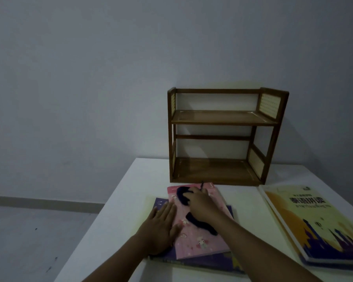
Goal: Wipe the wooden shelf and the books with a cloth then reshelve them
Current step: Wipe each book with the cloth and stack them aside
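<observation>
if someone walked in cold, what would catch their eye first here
Probably the empty wooden shelf standing at the back of the white table against the wall. Next, the right hand pressing a dark cloth onto a pink book in front of it, the left hand flat at that book's edge. A yellow book lies to the right.

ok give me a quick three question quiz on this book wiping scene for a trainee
1. True or false: books stand on the wooden shelf.
2. What lies directly under the pink book? A) the bare table B) a purple book C) the yellow book
3. What does each hand do?

Key
1. False; both levels show no books.
2. B, the purple book.
3. The right hand holds the dark cloth on the pink book; the left hand rests flat at its left edge.
</observation>
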A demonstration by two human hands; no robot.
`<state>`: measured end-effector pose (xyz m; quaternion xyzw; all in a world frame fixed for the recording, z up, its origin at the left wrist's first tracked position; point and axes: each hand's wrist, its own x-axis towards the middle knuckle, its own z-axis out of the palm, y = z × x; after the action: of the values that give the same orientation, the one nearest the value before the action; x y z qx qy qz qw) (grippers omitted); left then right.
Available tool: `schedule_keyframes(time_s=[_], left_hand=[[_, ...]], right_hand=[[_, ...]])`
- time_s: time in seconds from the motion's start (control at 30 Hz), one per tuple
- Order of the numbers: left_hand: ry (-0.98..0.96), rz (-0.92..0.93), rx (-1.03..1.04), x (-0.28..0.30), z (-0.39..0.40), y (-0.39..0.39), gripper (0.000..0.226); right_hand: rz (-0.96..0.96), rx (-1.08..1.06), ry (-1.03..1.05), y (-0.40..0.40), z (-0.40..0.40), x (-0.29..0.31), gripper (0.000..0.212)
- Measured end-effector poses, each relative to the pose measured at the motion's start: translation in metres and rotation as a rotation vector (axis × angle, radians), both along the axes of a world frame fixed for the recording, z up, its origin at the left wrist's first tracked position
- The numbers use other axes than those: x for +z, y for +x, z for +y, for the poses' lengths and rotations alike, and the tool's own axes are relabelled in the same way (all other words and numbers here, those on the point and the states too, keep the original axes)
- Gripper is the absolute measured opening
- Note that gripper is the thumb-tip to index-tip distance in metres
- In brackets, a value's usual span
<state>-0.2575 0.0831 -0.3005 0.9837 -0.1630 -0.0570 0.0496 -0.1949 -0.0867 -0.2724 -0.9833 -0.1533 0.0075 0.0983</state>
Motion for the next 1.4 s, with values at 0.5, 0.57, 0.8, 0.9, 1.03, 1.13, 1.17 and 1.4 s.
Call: schedule_keyframes(time_s=[0.5,0.57,0.8,0.9,1.03,1.13,1.17,1.4], left_hand=[[-0.034,-0.037,-0.04,-0.005,0.001,-0.001,0.1],[-0.07,-0.041,-0.033,-0.002,0.0,-0.001,0.1],[-0.036,-0.026,-0.018,-0.006,0.0,0.002,0.073],[-0.032,-0.022,-0.019,-0.006,0.0,0.001,0.073],[-0.016,-0.001,-0.021,-0.002,0.001,0.004,0.077],[-0.007,-0.012,-0.036,0.0,0.001,0.003,0.08],[-0.004,-0.014,-0.037,0.001,0.002,0.002,0.079],[0.014,0.002,-0.017,0.006,-0.002,0.002,0.079]], right_hand=[[-0.042,-0.069,-0.037,-0.089,0.042,-0.003,0.059],[-0.049,-0.047,-0.025,-0.086,0.032,-0.002,0.064],[0.006,-0.252,-0.114,-0.061,-0.05,0.009,0.054],[0.021,-0.249,-0.101,-0.061,-0.055,0.013,0.051],[0.001,-0.359,-0.102,-0.065,-0.078,0.025,0.057],[0.129,-0.44,-0.224,-0.073,-0.105,0.027,0.048],[0.146,-0.443,-0.267,-0.076,-0.108,0.026,0.041],[0.311,-0.397,0.108,-0.087,-0.081,0.029,0.034]])
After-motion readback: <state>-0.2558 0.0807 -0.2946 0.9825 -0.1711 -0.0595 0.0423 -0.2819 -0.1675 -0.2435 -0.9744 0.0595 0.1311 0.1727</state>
